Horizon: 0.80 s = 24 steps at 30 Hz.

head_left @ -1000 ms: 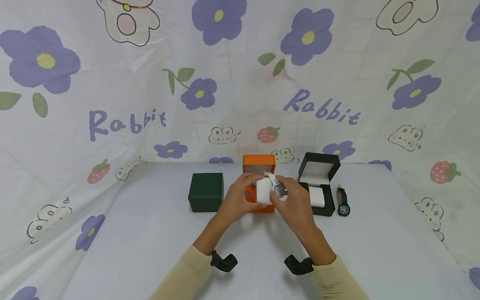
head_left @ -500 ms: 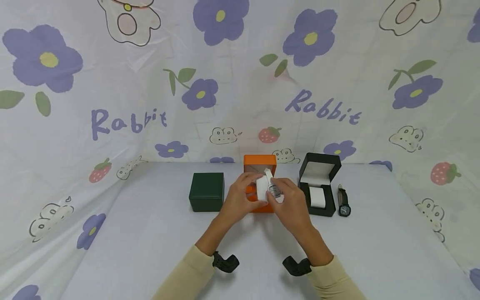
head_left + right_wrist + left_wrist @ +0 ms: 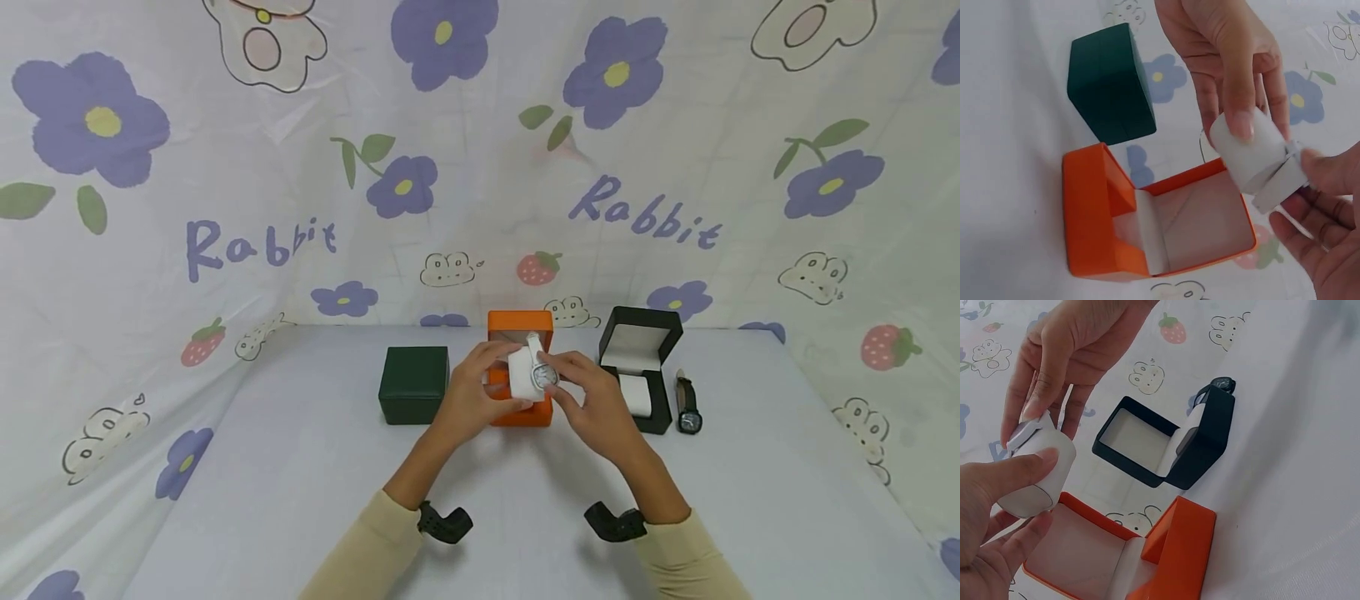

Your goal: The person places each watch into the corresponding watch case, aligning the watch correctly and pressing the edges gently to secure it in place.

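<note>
My left hand (image 3: 468,396) grips a white watch cushion (image 3: 521,375) from its left side, thumb below and fingers above in the head view. A white-strapped wristwatch (image 3: 544,377) lies along the cushion's right side, its round pale dial facing up. Thumb and fingers of my right hand (image 3: 600,400) pinch the watch by its case. Seen from the left wrist, the white strap (image 3: 1029,432) bends over one end of the rounded cushion (image 3: 1060,465). Both are held above an open orange watch box (image 3: 1088,219), whose inside is partly covered by the hands in the head view.
A closed dark green box (image 3: 414,385) stands left of the orange one. To the right, an open black watch box (image 3: 657,400) holds its own white cushion (image 3: 634,395). Beside it lies a dark-strapped wristwatch (image 3: 687,412). A patterned cloth (image 3: 480,183) hangs behind.
The white watch has moved left against the cushion, and its dial now faces up more. My right hand's fingers have shifted on it; my left hand keeps its grip.
</note>
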Tool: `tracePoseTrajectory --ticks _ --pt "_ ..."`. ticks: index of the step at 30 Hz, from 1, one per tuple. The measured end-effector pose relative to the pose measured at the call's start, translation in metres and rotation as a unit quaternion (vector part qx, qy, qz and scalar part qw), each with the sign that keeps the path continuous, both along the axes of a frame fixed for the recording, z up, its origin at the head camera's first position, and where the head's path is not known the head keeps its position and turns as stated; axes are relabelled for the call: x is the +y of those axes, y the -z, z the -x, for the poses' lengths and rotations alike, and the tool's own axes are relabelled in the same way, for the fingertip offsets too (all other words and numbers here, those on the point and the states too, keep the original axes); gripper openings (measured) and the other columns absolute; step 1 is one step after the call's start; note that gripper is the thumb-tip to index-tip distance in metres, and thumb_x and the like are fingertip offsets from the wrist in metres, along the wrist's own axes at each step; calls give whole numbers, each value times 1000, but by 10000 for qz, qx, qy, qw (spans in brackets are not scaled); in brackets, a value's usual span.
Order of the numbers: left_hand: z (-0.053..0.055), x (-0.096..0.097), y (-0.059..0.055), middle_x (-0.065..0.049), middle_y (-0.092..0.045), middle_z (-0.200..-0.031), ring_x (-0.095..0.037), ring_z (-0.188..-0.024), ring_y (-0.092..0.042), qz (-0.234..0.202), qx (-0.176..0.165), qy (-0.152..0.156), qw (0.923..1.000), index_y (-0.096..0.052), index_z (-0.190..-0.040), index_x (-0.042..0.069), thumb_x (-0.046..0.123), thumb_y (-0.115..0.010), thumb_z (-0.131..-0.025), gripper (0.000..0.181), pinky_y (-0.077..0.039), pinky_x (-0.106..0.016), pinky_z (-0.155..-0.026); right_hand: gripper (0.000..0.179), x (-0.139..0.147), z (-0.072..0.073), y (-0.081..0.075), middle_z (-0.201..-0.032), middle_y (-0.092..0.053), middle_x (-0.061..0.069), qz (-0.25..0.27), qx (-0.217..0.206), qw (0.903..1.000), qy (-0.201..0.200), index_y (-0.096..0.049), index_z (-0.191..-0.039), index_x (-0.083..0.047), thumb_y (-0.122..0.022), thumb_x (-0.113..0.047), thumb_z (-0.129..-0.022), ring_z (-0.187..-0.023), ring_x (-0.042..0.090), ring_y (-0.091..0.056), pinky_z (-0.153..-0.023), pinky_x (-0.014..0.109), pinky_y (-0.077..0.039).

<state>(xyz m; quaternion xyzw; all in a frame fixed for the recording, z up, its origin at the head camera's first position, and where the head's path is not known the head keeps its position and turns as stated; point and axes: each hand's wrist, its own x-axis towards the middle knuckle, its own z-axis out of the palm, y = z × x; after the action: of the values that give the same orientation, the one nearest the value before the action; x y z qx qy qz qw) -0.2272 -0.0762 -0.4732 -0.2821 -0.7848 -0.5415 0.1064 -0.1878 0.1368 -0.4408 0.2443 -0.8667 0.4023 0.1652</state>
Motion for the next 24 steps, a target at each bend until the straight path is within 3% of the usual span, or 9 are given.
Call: tracePoseTrajectory --ticks 8,13,24 --pt "-1 -4 -3 3 -53 -142 -24 -122 -59 -236 -201 138 9994 -58 -142 23 17 -91 -76 74 -60 -38 -86 60 3 0 1 -130 -67 8 612 13 9979 -227 -58 -144 -10 -77 -2 -88 -115 24 -66 -103 44 -51" --pt "-2 -5 -7 5 -53 -141 -24 -121 -60 -338 -187 139 9992 -59 -140 29 19 -91 -77 72 -60 -44 -86 52 5 1 0 -126 -69 6 704 -72 9974 -154 -63 -138 -9 -78 -6 -88 -116 26 -66 -101 46 -53" --pt "-3 -5 -17 4 -52 -142 -24 -120 -60 -410 -67 79 9991 -59 -140 24 14 -91 -76 72 -61 -35 -84 45 7 5 -1 -121 -73 4 901 -288 9955 43 -67 -134 -11 -77 -12 -90 -107 24 -70 -97 51 -55"
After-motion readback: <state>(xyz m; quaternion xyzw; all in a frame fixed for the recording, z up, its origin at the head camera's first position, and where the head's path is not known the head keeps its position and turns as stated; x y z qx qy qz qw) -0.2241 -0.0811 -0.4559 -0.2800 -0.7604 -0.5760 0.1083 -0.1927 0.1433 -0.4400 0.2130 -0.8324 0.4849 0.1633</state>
